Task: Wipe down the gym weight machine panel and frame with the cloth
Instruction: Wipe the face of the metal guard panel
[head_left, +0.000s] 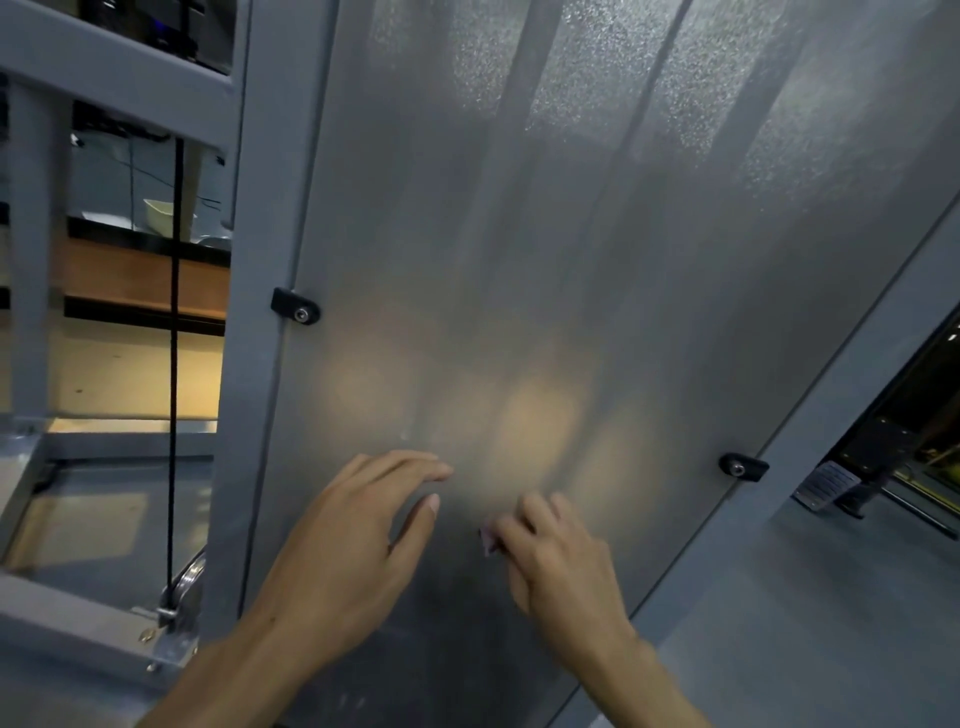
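Two bare hands and forearms, nothing worn.

Here is the left hand (358, 545), long and slender in the fingers, with short, neatly trimmed nails, one showing pale on the thumb. The right hand (558, 558) shows knuckle ridges and tendon lines across its back. No rings, no watch, no bracelet and no gloves on either one. Both forearms run bare to the bottom edge of the view, with no sleeve or cuff anywhere on them, and no marks or tattoos.
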